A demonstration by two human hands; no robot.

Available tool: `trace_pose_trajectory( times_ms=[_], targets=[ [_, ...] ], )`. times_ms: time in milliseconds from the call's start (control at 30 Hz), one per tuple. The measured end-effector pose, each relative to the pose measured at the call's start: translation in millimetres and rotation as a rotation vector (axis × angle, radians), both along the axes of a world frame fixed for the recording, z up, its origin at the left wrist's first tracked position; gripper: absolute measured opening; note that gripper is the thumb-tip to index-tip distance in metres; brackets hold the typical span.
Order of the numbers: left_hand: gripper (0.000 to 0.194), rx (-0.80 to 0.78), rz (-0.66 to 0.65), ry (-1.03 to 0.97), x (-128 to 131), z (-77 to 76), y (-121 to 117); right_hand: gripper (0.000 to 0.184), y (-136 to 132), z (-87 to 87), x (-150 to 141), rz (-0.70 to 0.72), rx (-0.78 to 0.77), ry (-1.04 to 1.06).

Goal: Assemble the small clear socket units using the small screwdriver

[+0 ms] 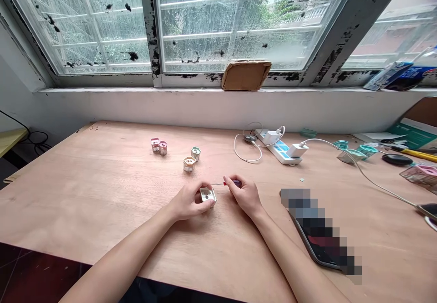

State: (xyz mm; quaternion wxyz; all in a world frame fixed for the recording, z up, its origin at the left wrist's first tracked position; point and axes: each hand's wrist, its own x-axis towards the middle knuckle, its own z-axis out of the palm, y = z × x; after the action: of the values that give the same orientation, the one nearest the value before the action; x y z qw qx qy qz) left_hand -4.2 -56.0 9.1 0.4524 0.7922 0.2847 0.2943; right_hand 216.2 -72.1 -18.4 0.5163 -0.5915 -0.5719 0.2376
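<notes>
My left hand [189, 201] is closed round a small beige hexagonal block [208, 195] with round holes in its face, held just above the wooden table [102, 189]. My right hand [244, 195] grips a small screwdriver [232, 183] with a red and dark handle, its thin shaft pointing left toward the block. Farther back lie two similar blocks, one beige [189, 164] and one greenish [195, 153], and a pair of pink ones [159, 146].
A white power strip [280, 148] with chargers and cables lies behind my right hand. A phone [319, 234] rests at the right. Teal and pink parts [355, 153], a black mouse [397, 159] and boxes crowd the far right. A cardboard piece [246, 74] leans on the windowsill.
</notes>
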Motion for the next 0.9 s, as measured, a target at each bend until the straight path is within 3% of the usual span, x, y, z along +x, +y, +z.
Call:
trace_pose_trajectory(
  times_ms=[133, 433, 667, 900],
  targets=[
    [0.025, -0.03, 0.003, -0.021, 1.0, -1.0, -1.0, 0.046, 0.4, -1.1, 0.7, 0.011, -0.007, 0.008],
    [0.024, 0.114, -0.027, 0.019, -2.4, 2.0, -1.8, 0.048, -0.6, -2.0, 0.8, 0.014, -0.031, 0.061],
    [0.038, 0.213, -0.077, 0.04, 0.4, 2.5, -1.7, 0.048, -1.5, -0.3, -0.2, 0.009, -0.027, 0.052],
    [0.023, 0.27, -0.089, 0.032, 0.5, -2.4, 0.0, 0.048, -0.6, 1.4, -1.6, 0.023, -0.021, 0.043]
  ],
)
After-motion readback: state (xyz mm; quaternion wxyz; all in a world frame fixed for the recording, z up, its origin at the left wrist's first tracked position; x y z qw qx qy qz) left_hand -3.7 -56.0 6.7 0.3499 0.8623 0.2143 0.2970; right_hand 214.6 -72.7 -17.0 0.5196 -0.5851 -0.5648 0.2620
